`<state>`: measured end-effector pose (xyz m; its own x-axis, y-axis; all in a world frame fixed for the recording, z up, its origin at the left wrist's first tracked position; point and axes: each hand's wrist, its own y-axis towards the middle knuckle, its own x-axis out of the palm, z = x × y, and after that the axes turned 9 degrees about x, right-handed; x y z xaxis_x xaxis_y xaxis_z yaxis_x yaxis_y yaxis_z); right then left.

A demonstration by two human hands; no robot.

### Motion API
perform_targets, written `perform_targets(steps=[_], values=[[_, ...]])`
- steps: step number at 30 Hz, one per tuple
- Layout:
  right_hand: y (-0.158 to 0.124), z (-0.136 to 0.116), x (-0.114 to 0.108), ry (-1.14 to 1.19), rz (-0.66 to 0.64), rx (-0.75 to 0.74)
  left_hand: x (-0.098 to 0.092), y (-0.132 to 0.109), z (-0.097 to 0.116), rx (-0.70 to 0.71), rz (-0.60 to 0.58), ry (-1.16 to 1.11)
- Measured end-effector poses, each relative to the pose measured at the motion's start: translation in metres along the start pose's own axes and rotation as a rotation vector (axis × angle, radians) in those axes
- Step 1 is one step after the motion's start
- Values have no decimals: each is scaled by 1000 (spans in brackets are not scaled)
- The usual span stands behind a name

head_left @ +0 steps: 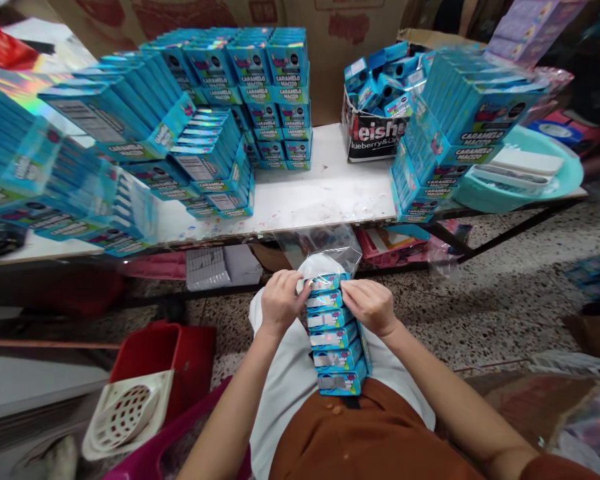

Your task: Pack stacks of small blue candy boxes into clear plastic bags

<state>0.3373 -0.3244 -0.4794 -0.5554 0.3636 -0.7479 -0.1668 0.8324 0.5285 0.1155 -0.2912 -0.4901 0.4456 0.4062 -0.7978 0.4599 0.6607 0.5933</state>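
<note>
On my lap lies a row of several small blue candy boxes (329,338), stacked in a line toward my knees. A clear plastic bag (347,255) shows beyond the far end of the row; how far it covers the boxes is hard to tell. At the left of the far end, my left hand (281,305) is closed, thumb and fingers pinching the bag's edge. Opposite it, my right hand (371,307) pinches the plastic at the right corner of the farthest box. Some fingertips of both hands are hidden.
Stacked blue display boxes (270,93) line the white table (325,193), with another stack (445,133) at right. A cut carton (373,133) holds loose blue boxes. A turquoise basin (510,190) sits at the table's right end. A red bin (190,353) stands on the floor at left.
</note>
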Motion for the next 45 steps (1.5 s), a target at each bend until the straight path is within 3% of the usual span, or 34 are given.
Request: perform_targets(steps=[4, 10, 15, 20, 24, 27, 30, 33, 35, 38, 41, 45], values=[[0, -2, 1, -1, 2, 1, -1, -7, -5, 44, -62, 94], [2, -4, 4, -35, 14, -30, -10, -15, -5, 175, -31, 122], [-3, 1, 6, -43, 26, -24, -20, -22, 13, 206, 22, 126], [-20, 7, -3, -7, 62, -88, -32, -31, 36, 217, -14, 48], [-26, 11, 1, 21, 103, -100, -28, -28, 37, 206, 8, 27], [-23, 15, 12, 8, 114, -49, -12, -31, 26, 148, 86, 5], [-21, 19, 18, 32, 90, 3, 6, -49, 16, 71, 130, -105], [-23, 22, 19, 64, 36, 125, 20, -72, 17, -227, 148, -220], [-25, 22, 20, 100, -12, 277, 28, -80, 25, -439, 89, -338], [-25, 20, 23, 184, -74, 487, 41, -76, 41, -565, -17, -614], [-23, 18, 29, 248, -107, 604, 49, -63, 55, -695, 57, -829], [-22, 23, 33, 312, -166, 745, 51, -46, 67, -800, 155, -896]])
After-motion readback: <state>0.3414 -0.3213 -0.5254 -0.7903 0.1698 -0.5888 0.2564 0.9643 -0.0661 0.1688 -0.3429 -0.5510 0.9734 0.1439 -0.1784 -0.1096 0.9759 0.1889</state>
